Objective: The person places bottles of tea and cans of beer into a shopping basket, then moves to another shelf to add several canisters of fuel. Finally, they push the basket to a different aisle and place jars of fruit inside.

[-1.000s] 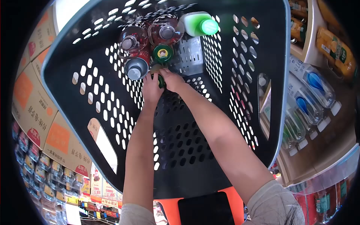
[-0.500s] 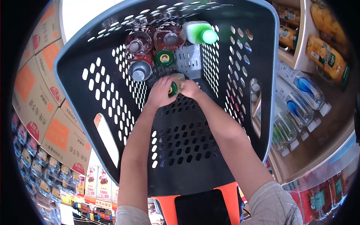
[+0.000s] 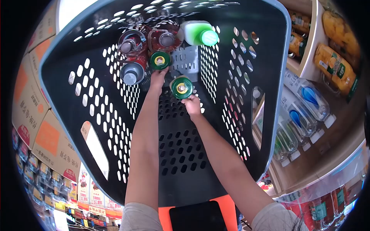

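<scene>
Both my arms reach down into a black shopping basket (image 3: pixel 181 188) with a grey rim. My right hand (image 3: pixel 192 105) is closed on a jar with a green lid (image 3: pixel 182 88), near the middle of the basket. My left hand (image 3: pixel 158 79) is at the near side of a second green-lidded jar (image 3: pixel 160 60); its fingers are mostly hidden by the jar. Beside that jar stand two red bottles (image 3: pixel 166 39) (image 3: pixel 132 43), a can with a silvery top (image 3: pixel 132 73) and a white and green bottle with a green cap (image 3: pixel 199 33).
Cardboard boxes (image 3: pixel 54 134) are stacked at the left, above rows of packaged goods. On the right, shelves hold clear water bottles (image 3: pixel 308 94) and jars of orange fruit (image 3: pixel 334 63). An orange and black part (image 3: pixel 198 219) sits at the basket's near edge.
My left hand has moved off the nearer jar to the farther one. The nearer jar now shows its lid fully, with my right hand at its near side. The view has shifted slightly.
</scene>
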Demonstrator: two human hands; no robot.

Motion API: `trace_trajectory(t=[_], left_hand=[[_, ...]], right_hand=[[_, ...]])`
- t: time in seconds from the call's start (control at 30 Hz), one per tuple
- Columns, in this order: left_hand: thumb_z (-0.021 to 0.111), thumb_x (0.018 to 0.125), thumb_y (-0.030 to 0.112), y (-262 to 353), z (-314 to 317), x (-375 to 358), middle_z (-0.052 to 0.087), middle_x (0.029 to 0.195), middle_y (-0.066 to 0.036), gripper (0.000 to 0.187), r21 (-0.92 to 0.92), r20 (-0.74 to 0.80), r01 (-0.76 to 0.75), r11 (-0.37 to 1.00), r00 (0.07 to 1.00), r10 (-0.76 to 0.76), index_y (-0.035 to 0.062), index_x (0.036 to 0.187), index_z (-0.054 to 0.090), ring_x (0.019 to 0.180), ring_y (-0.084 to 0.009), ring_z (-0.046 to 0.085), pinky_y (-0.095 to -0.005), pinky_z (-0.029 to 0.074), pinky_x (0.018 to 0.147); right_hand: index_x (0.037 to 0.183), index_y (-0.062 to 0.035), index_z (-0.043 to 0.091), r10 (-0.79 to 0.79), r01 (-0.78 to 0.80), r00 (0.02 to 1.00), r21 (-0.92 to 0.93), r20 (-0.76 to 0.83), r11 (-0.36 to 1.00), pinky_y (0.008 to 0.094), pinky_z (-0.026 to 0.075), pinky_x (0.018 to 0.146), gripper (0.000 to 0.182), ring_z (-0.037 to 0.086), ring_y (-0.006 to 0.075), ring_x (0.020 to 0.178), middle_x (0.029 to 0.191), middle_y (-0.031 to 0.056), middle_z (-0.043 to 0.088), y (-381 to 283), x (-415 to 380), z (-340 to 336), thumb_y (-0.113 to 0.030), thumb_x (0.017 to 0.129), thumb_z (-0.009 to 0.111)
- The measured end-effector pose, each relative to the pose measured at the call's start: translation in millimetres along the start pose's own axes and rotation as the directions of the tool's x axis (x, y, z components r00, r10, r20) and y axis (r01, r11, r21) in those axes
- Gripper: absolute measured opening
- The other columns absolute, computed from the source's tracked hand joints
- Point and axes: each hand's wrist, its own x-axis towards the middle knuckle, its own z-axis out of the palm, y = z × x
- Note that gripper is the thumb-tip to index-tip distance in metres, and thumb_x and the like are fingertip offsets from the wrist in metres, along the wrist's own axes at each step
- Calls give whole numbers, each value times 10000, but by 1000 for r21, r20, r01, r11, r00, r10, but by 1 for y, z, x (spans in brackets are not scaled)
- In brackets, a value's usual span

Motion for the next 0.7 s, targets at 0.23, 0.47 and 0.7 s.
trace_trajectory(t=[0.23,0.47,0.7], left_hand=[[489,880,216,-22,-1,-8,561,904,-23,196,-229,-38,-123,966,992,118,62,984,552,818,-109,508,-270,390,762],[498,763,113,-48,-15,-28,444,698,10,100,-358,-85,-131,925,991,107,50,687,485,674,-106,405,-237,333,681],[500,779,224,-30,-22,-88,364,613,25,235,-429,-110,-161,889,986,126,89,619,393,600,-91,358,-231,329,643]], right_hand=[[680,2,593,9,-4,999,152,-36,988,234,385,588,49,482,72,602,641,6,570,-22,-6,1,14,665,548],[630,-30,565,15,0,996,172,-84,985,225,353,542,39,452,75,556,614,-4,539,-21,-10,-7,3,650,559],[627,-32,551,97,-70,988,221,-118,973,226,309,499,39,398,67,525,588,-16,495,-38,-53,-17,-24,661,533]])
